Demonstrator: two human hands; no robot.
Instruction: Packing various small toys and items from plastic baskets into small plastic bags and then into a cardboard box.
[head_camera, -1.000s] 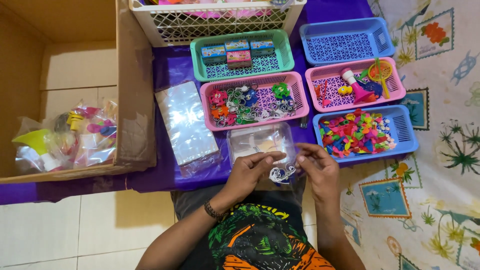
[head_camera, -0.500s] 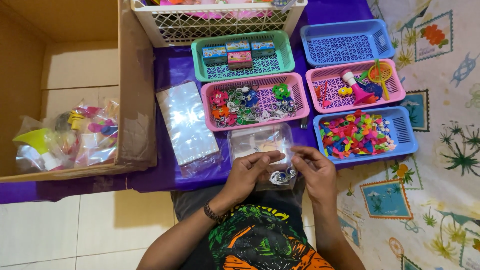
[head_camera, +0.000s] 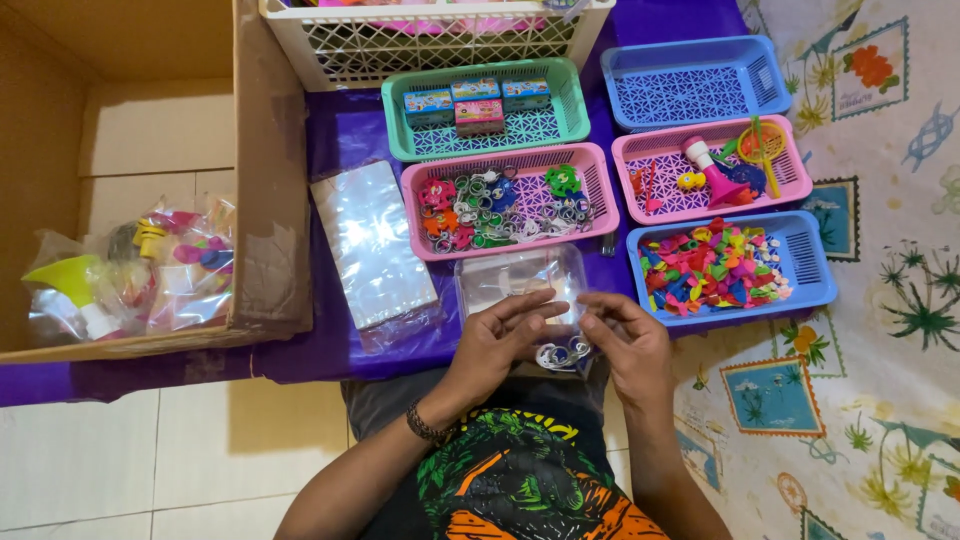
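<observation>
At far left we see a cardboard box (head_camera: 150, 170) holding filled clear toy packets (head_camera: 150, 275). Just right of it, a stack of empty clear bags (head_camera: 370, 240) lies on the purple cloth (head_camera: 340, 130). Our left hand (head_camera: 495, 345) pinches the near edge of a clear plastic bag (head_camera: 520, 280), which lies on the cloth just below the pink basket of key rings (head_camera: 505, 205). A few metal rings (head_camera: 562, 353) sit at the bag's mouth, between both hands. Our right hand (head_camera: 630, 345) grips the same edge, fingers closed on it. Further right, the blue basket of balloons (head_camera: 715, 265) sits near that hand.
</observation>
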